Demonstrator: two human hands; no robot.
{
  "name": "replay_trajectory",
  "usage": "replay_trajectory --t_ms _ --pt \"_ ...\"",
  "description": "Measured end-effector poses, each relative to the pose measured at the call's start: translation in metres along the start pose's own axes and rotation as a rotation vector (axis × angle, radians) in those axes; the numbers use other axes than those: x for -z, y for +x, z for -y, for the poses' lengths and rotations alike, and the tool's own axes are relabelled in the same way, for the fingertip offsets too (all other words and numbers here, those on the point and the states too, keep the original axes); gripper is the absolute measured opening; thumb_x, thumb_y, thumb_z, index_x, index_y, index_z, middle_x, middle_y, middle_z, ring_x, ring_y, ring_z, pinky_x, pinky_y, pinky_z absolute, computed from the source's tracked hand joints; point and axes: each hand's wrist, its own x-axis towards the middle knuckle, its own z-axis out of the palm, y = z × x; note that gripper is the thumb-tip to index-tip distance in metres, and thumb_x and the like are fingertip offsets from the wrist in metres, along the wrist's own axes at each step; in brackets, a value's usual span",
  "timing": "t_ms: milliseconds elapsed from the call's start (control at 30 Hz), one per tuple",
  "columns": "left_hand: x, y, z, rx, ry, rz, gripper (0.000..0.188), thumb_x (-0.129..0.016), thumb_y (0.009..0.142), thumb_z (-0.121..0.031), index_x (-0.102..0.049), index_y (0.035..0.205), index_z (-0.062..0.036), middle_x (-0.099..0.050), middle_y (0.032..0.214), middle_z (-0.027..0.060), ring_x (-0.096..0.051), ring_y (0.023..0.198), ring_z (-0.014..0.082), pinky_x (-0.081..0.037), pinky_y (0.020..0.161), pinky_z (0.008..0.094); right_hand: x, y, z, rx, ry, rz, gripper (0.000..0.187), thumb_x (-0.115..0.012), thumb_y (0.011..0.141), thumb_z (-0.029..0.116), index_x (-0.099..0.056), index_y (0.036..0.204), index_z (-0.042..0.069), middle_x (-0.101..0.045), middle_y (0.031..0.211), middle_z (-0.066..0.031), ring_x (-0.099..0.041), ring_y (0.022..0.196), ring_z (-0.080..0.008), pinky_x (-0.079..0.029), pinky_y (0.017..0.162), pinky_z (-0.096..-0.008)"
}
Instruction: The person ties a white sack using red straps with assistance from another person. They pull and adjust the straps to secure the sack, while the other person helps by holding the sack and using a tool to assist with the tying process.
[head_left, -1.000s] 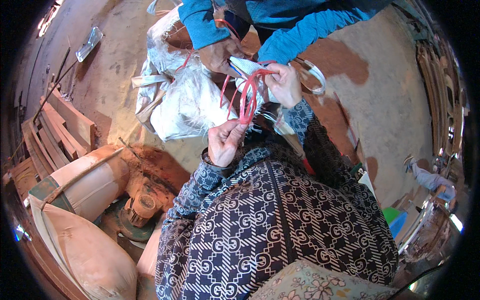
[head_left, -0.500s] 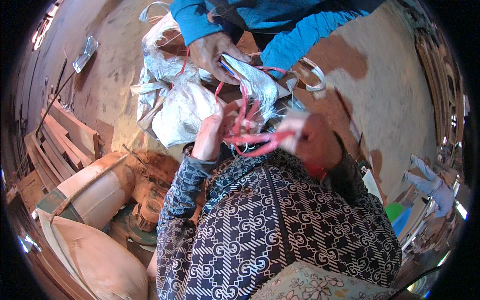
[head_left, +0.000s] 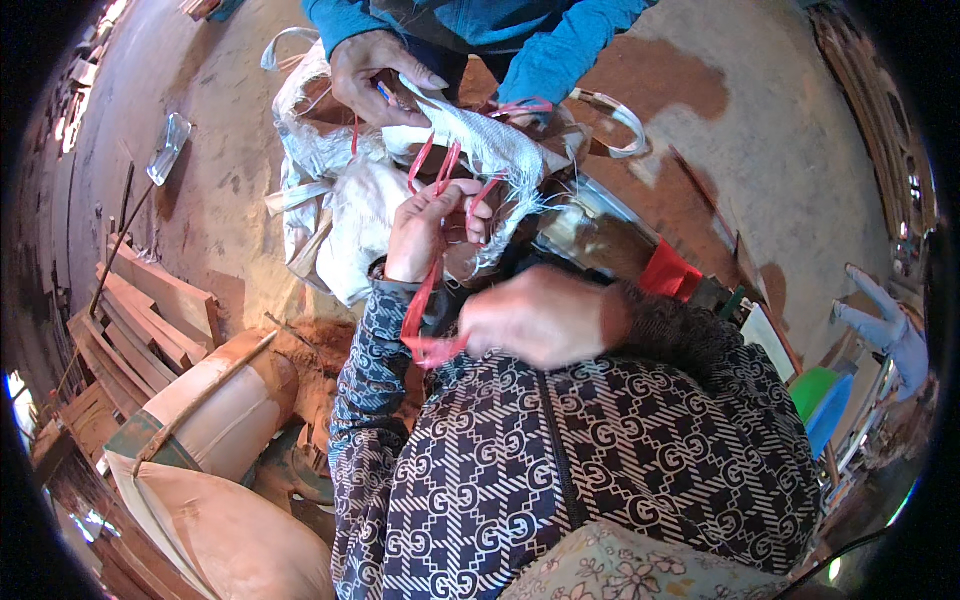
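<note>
A frayed white woven sack stands before me, with loops of red plastic twine running through its edge. My left hand is closed on the twine close beneath the sack's edge. Lower and nearer my body, my right hand, smeared by motion, grips the trailing end of the twine. Opposite me, a co-worker in blue sleeves holds up the sack's edge with one hand; that person's other hand is partly hidden beside a strand of twine.
Wooden boards are stacked at the left. Below them lie a dusty cloth dust bag and a long stick. Reddish sawdust covers part of the floor. A green round object and another person are at the right.
My right hand has moved down and left, drawing the twine toward my body. My left hand has risen slightly toward the sack. The co-worker's hands and sack edge have shifted up and left in view.
</note>
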Motion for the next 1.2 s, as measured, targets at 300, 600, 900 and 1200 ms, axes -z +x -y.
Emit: replay_trajectory --t_ms 300,600,900,1200 --pt "0.009 -0.015 0.011 -0.132 -0.021 -0.028 0.039 -0.043 0.105 -0.031 -0.059 0.106 0.0051 -0.070 0.091 0.0171 -0.069 0.075 0.0233 -0.058 0.070 0.0309 0.047 -0.050 -0.094 -0.338 -0.262 -0.432 0.021 -0.059 0.092 0.022 -0.068 0.099 0.004 -0.067 0.082 -0.0161 -0.067 0.081 -0.0321 -0.051 0.074 -0.0420" --pt "-0.013 -0.037 -0.040 -0.333 0.458 -0.120 0.050 -0.038 0.105 -0.039 -0.063 0.114 0.0036 -0.067 0.113 0.0131 -0.065 0.098 0.0187 -0.053 0.085 0.0355 0.068 -0.024 -0.036 -0.027 -0.332 -0.457 0.027 -0.060 0.082 0.003 -0.067 0.108 0.001 -0.067 0.108 -0.0158 -0.064 0.102 -0.0326 -0.050 0.092 -0.0401" --pt "0.000 0.006 0.016 -0.279 0.512 0.039 0.029 -0.051 0.098 -0.005 -0.060 0.124 0.0022 -0.067 0.110 0.0046 -0.061 0.099 0.0111 -0.049 0.089 0.0257 0.120 -0.015 -0.043 0.049 0.058 -0.515 0.027 -0.056 0.096 0.013 -0.064 0.119 0.001 -0.065 0.115 -0.0093 -0.061 0.099 -0.0132 -0.050 0.088 -0.0293" --pt "-0.020 -0.027 0.000 -0.513 0.222 -0.006 0.023 -0.053 0.099 -0.011 -0.062 0.117 0.0011 -0.067 0.111 0.0076 -0.061 0.105 0.0153 -0.045 0.097 0.0304 0.106 0.017 -0.048 0.204 -0.614 -0.400 0.033 -0.056 0.085 0.003 -0.064 0.116 0.008 -0.064 0.119 -0.0125 -0.067 0.095 -0.0281 -0.053 0.082 -0.0349"
